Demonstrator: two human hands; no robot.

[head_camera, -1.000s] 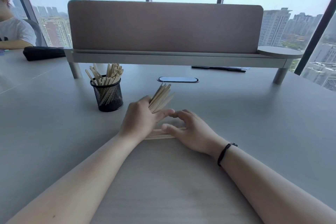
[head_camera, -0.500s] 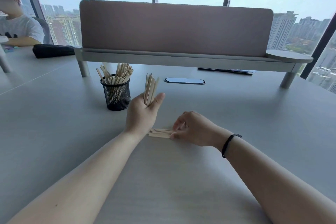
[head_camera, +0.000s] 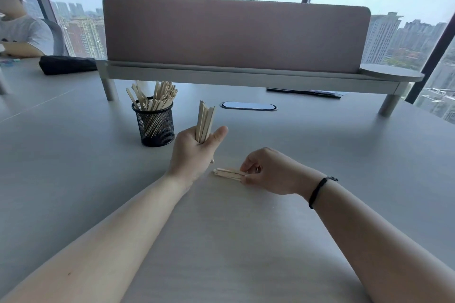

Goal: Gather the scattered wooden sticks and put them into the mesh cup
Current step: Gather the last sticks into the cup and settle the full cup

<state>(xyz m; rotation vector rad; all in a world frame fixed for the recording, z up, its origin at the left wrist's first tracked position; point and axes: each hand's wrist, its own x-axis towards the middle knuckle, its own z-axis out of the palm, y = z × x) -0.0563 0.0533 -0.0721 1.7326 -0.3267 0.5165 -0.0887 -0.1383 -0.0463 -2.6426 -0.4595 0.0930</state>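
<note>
Left hand [head_camera: 194,155]: upright bundle of sticks [head_camera: 204,122] is grasped.
Right hand [head_camera: 269,171]: flat sticks [head_camera: 227,174] on desk [head_camera: 320,145] are pinched.
Mesh cup [head_camera: 154,123]: already stick-filled.

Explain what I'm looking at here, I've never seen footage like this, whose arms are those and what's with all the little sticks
There is no machine here. The camera sits on a person's head, looking down at their own bare arms over a grey table. The left hand holds a bundle of wooden sticks upright. The right hand, with a black wristband, pinches a few more sticks lying flat on the table. A black mesh cup, already holding many sticks, stands to the left. Behind it is a desk divider, and another person sits far left.
</note>
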